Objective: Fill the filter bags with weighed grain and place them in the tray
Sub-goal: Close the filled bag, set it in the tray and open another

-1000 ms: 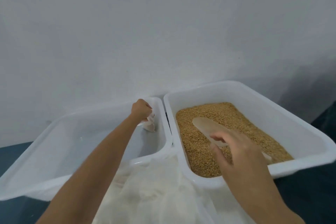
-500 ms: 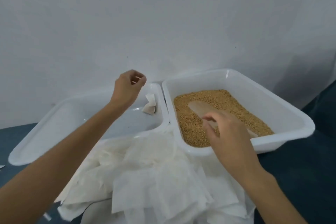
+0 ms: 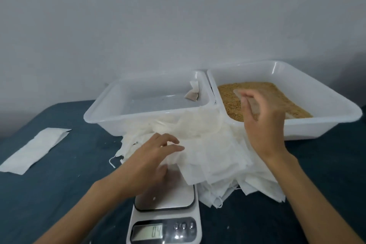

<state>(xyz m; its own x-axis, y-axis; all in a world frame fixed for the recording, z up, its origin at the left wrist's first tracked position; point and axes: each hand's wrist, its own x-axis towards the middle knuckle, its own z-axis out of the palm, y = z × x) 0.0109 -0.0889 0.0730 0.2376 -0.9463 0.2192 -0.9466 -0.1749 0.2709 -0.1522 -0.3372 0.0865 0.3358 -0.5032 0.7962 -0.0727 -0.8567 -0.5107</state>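
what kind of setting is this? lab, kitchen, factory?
Probably a small hand-packing bench, home or workshop, not a factory line. Signs: a digital kitchen scale on a dark cloth-covered table, a loose pile of empty filter bags, and a plain plastic tray of grain against a bare wall.

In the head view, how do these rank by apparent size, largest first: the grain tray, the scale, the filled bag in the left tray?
1. Grain tray, though it lies farther away.
2. Scale, nearest the camera, so perhaps flattered.
3. Filled bag, clearly smallest.
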